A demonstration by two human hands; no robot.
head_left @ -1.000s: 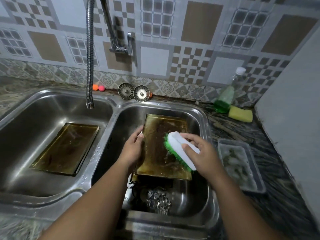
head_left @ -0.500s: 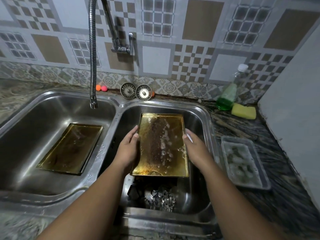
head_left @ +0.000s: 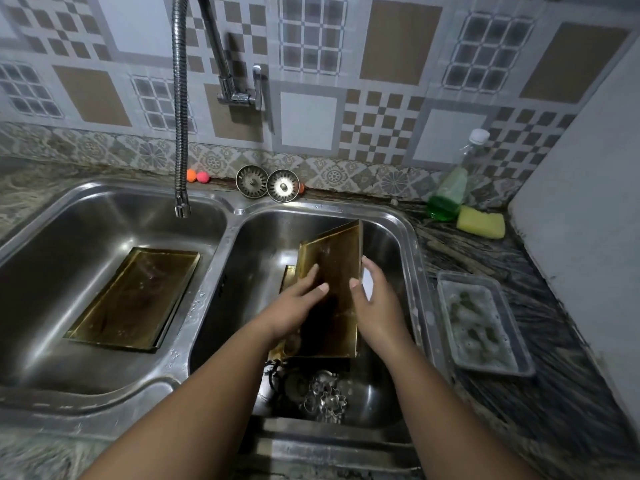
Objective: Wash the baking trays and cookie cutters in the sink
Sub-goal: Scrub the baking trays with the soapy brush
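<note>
Head view: 2 basins, 2 baking trays in plain sight. The flat tray (head_left: 135, 299) lies in the left basin (head_left: 69, 237). The tilted tray (head_left: 341, 258) stands on edge in the right basin (head_left: 389, 244), between 2 hands. Left hand (head_left: 294, 308): fingers fairly straight, pressed on its face. Right hand (head_left: 375, 306): thumb in front, fingers behind, clamped on the right edge. Cookie cutters (head_left: 325, 398) sit heaped at the near end, too tangled to count. Behind: 2 strainers (head_left: 251, 180), 1 bottle (head_left: 446, 195), 1 sponge (head_left: 480, 221).

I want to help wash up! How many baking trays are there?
2 for sure: one baking tray lies flat in the left basin, a second tray is held tilted in the right basin. A golden edge under it may be a third, mostly hidden.
</note>
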